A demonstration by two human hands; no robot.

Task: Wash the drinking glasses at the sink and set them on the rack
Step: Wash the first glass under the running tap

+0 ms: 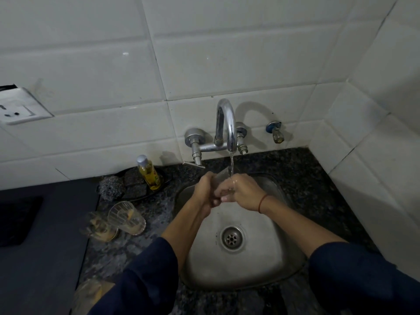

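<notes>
Clear glass (223, 178) is grasped by both hands' fingers (217, 196) under running tap (227, 123); rinsing underway, racking likely follows.

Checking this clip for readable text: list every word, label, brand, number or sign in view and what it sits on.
No text can be read in this frame.
Yellow liquid bottle beside the sink: its label is too small and blurred to read.
Wall socket: no legible marking.
Tap, tiles and the glasses on the counter: no print visible.
</notes>
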